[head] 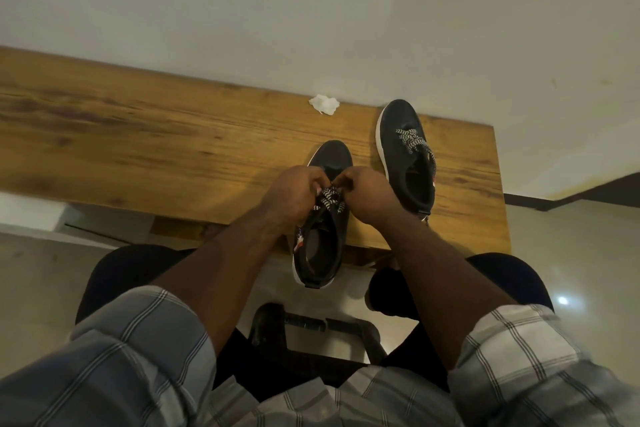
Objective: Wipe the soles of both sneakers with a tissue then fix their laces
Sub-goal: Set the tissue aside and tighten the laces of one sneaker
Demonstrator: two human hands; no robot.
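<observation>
Obs.: person seated at a wooden table [138, 135] that runs along a pale wall [311, 10]. Checked sleeves [138, 340] are rolled above the forearms.

Near sneaker [320, 243]: black upper, white sole edge, upright, toe pointing to 12 o'clock. Its heel overhangs the table's near edge. A small red-and-white mark shows on its left side.

Left hand [292, 189]: fingers curled, pinching the black-and-white patterned lace [328, 199] of the near sneaker over the eyelets. Right hand [369, 191]: likewise curled and pinching the same lace from the other side. Both hands sit close together, fingertips almost meeting above the tongue. Which strand each hand has, I cannot tell; the knuckles hide it.

Second sneaker [407, 152]: at about 2 o'clock from the near one, apart from it, upright, toe also to 12 o'clock, resting wholly on the table. Its lace [412, 142] is crossed over the front eyelets, with one end trailing down the right side of the opening.

Crumpled white tissue [323, 104]: lies at 12 o'clock from the near sneaker, against the table's far edge by the wall, touching neither shoe.

Below the table edge: dark trouser knees [114, 274] either side, and a black chair base [311, 333] on a light glossy floor [571, 253].
</observation>
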